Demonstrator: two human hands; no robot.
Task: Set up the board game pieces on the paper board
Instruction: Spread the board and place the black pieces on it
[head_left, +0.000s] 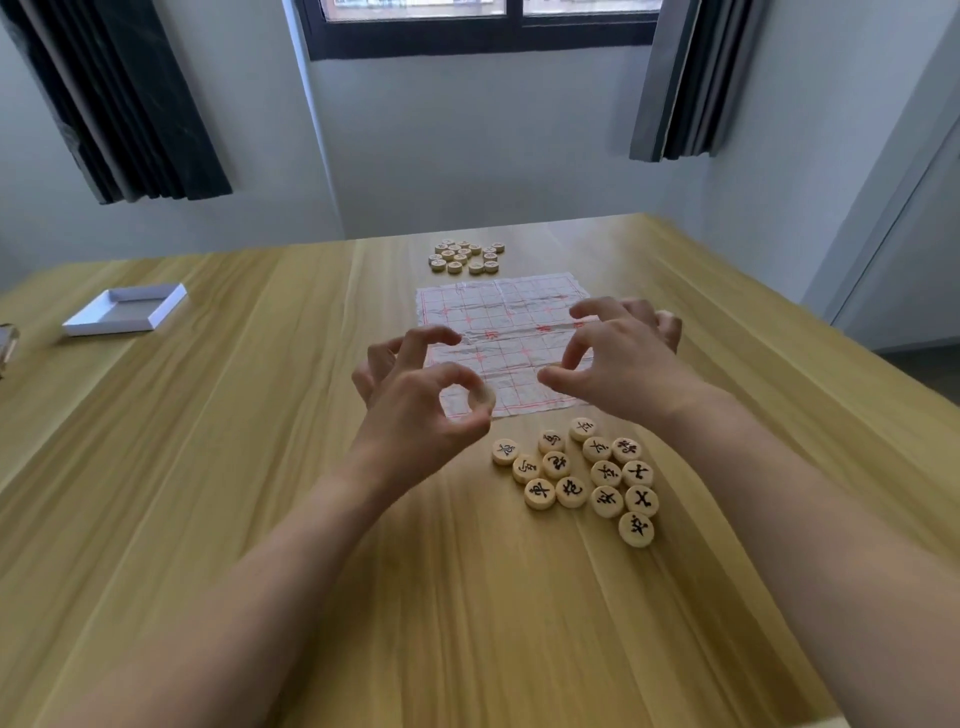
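1. Room: grey walls, a dark-framed window (483, 26), dark curtains (119, 98) at both sides.
2. Wooden table (208, 467): light grain, fills the foreground.
3. Paper board (498, 317): creased, red grid, flat at table centre.
4. White box lid (124, 309): far left.
5. Near pieces (587, 475): black-marked group just before the board; far pieces (465, 255) beyond it.
6. Left hand (415, 400): thumb and forefinger pinch one disc (480, 400) above the board's near edge.
7. Right hand (623, 358): fingers curled; whether it pinches a piece, cannot tell.

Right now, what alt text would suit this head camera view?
A left hand pinches a round wooden game piece above a crumpled paper board on a wooden table; the right hand hovers beside it, with piles of pieces near and far.
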